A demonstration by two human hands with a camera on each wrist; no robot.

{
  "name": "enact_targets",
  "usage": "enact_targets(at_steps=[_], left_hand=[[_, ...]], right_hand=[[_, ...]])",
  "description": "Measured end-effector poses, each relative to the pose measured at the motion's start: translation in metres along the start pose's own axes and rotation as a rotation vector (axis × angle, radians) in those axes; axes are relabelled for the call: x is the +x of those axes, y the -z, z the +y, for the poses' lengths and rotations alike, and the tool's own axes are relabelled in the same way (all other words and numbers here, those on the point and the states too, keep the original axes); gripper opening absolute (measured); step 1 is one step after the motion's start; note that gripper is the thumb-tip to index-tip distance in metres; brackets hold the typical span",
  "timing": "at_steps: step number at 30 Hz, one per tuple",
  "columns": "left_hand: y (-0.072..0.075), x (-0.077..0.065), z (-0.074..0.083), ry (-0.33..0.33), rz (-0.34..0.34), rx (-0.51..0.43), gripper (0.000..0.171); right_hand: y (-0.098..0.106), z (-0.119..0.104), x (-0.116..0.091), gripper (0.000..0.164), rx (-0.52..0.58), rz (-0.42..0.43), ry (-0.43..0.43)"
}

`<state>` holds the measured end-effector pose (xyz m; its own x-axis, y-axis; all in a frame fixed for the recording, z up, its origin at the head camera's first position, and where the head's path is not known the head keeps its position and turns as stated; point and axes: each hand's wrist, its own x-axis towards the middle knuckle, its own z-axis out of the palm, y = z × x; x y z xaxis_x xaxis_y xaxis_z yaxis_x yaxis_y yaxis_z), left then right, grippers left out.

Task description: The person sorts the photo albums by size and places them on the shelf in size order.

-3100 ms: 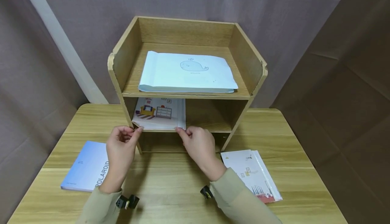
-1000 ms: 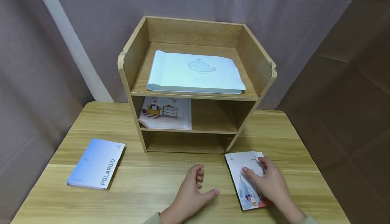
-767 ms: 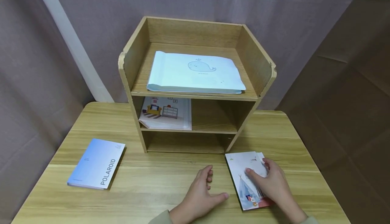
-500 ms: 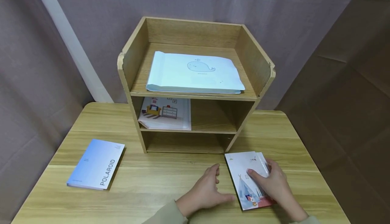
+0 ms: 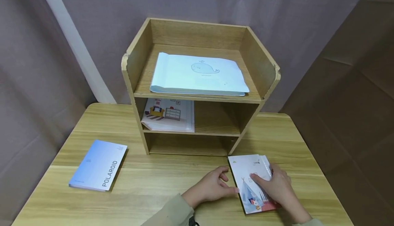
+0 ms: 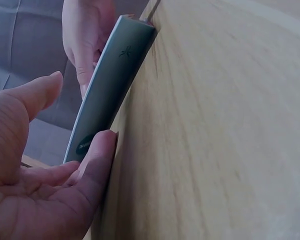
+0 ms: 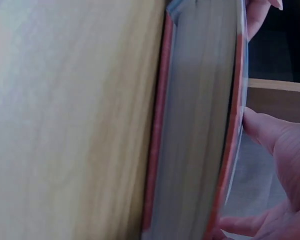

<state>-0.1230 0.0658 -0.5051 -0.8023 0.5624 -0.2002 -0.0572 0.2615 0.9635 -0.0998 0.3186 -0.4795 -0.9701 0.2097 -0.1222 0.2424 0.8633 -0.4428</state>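
Note:
A book (image 5: 246, 188) with a white cover, a blue tent drawing and a dark green spine lies on the table at the right. My right hand (image 5: 278, 186) holds it from the right side, thumb on the cover, other fingers along the far edge. In the right wrist view its page edges (image 7: 197, 120) face the camera between red cover edges. My left hand (image 5: 213, 186) is at the left side, thumb tip right at the spine. The left wrist view shows that hand's fingertips (image 6: 104, 142) against the green spine (image 6: 112, 75), the hand loosely spread.
A wooden three-tier shelf (image 5: 200, 98) stands behind. A white whale-picture book (image 5: 200, 75) lies on its top tier, and a book with a furniture drawing (image 5: 167, 116) on the middle tier's left. A blue POLAROID book (image 5: 98, 164) lies on the table (image 5: 144, 198) at the left.
Both hands have left the middle-tier book and come to the tent book. Over the last second my left hand moves right to its spine, while my right hand settles further round its right edge.

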Motion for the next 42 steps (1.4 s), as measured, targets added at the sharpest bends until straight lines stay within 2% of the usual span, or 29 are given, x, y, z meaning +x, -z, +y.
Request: enact_targets(at_steps=[7, 10, 15, 23, 30, 37, 42], left_hand=[[-0.003, -0.001, 0.003, 0.000, 0.000, -0.026, 0.077], [-0.010, 0.002, 0.002, -0.031, 0.005, -0.025, 0.062], [-0.016, 0.003, 0.002, -0.066, 0.029, 0.034, 0.043], [-0.014, 0.002, 0.005, -0.065, 0.010, 0.035, 0.042], [-0.012, 0.002, 0.005, -0.059, -0.003, 0.018, 0.046], [-0.009, 0.003, 0.001, -0.045, -0.012, -0.041, 0.046], [-0.007, 0.000, 0.000, -0.039, -0.029, -0.068, 0.044]], right_hand=[[0.001, 0.001, -0.002, 0.107, -0.014, -0.016, 0.039], [0.001, -0.001, -0.004, 0.107, -0.014, -0.028, 0.031], [-0.001, -0.005, -0.009, 0.109, -0.035, -0.047, 0.017], [-0.001, -0.001, -0.007, 0.117, -0.020, -0.045, -0.033], [0.000, -0.002, -0.004, 0.116, 0.010, -0.063, -0.048], [-0.001, 0.002, -0.005, 0.105, 0.078, -0.045, -0.045], [-0.004, 0.005, -0.007, 0.083, 0.190, -0.032, -0.081]])
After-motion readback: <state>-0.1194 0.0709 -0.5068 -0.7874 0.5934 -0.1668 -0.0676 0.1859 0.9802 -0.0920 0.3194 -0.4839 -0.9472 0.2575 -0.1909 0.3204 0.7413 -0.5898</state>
